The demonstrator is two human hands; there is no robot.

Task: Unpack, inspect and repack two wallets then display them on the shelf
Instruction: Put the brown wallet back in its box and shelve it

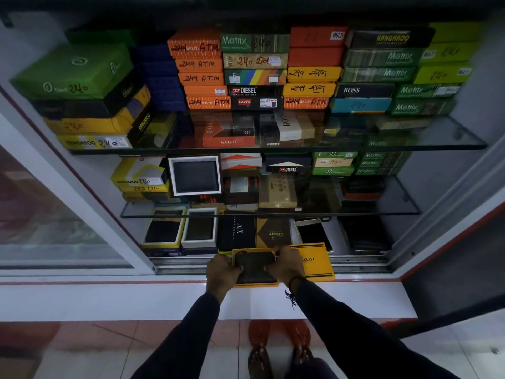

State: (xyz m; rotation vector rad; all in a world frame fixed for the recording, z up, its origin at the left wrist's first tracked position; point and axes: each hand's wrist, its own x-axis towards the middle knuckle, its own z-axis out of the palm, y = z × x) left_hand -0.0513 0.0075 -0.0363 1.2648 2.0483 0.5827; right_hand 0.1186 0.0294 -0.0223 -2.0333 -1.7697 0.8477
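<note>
Dark brown folded leather wallet [255, 265] sits in a shallow yellow cardboard box tray [257, 283], at the front lip of the cabinet's bottom level, just above the white ledge [109, 299]. Yellow box lid printed "BALISI" [314, 262] lies just to the right, touching or slightly under the tray; which, I cannot tell.

Step in hand, as I judge it: seating the wallet in its tray, or lifting it out. Either way, keep the wallet flat and square to the tray walls, press evenly from both ends, and steady the tray so it does not slide off the ledge. Lid is within easy reach for closing.

Left hand [222, 272] clasps the tray's left end, thumb laid across the wallet's face. Right hand [285, 265] grips the right end, fingers curled at the far corner, thumb on the wallet. Both hands closed on wallet and tray together. Forearms in dark sleeves [341, 324] reach forward and converge, wrists level.

Above, two glass shelves [273, 147] carry stacked wallet boxes.
</note>
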